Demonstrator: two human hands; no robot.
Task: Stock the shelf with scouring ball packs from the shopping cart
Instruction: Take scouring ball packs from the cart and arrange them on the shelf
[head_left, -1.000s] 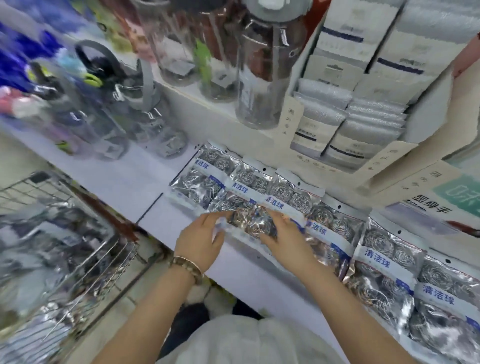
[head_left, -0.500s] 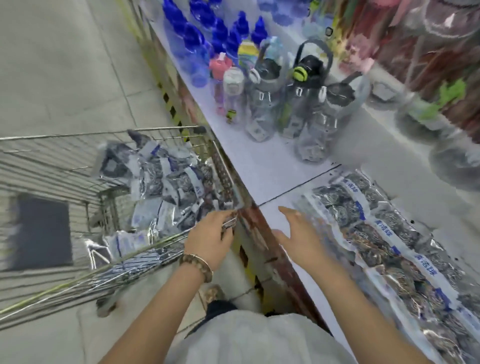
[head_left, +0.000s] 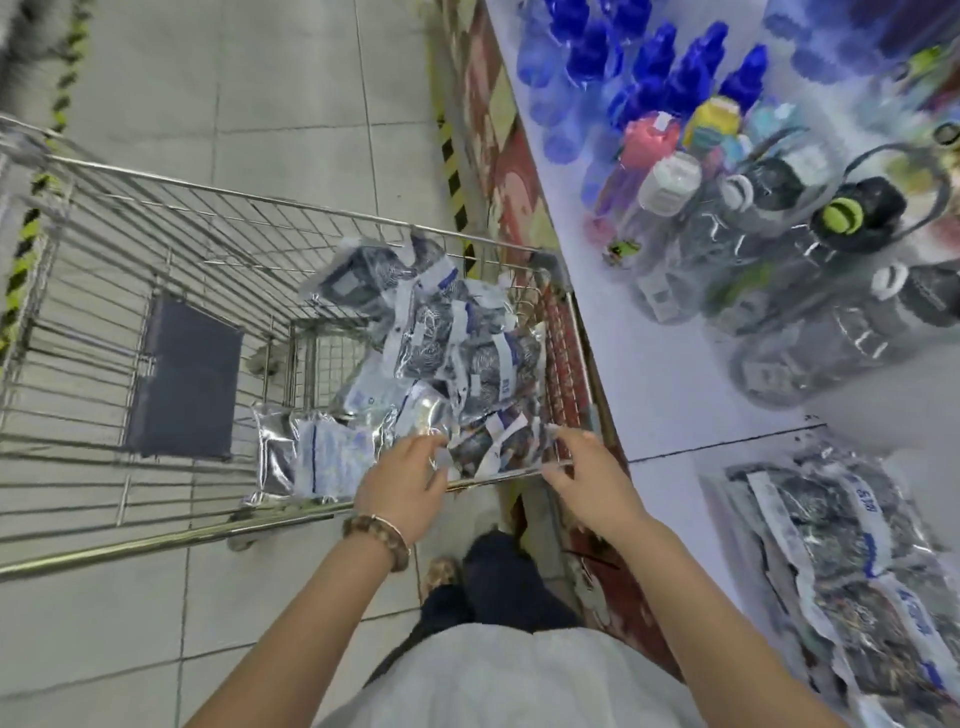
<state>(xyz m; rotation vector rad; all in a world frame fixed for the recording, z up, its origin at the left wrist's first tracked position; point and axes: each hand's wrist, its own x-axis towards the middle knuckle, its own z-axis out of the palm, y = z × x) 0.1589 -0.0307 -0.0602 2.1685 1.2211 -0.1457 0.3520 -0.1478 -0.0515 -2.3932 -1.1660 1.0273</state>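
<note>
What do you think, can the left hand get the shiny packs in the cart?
Probably yes: the left hand hovers right over the scouring ball packs, the shopping cart is open on top, and nothing lies between.

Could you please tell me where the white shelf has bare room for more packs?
Free: the white shelf strip between the clear plastic water bottles and the silver scouring ball packs, across the thin black seam. Crowded: blue-capped bottles farther along.
</note>
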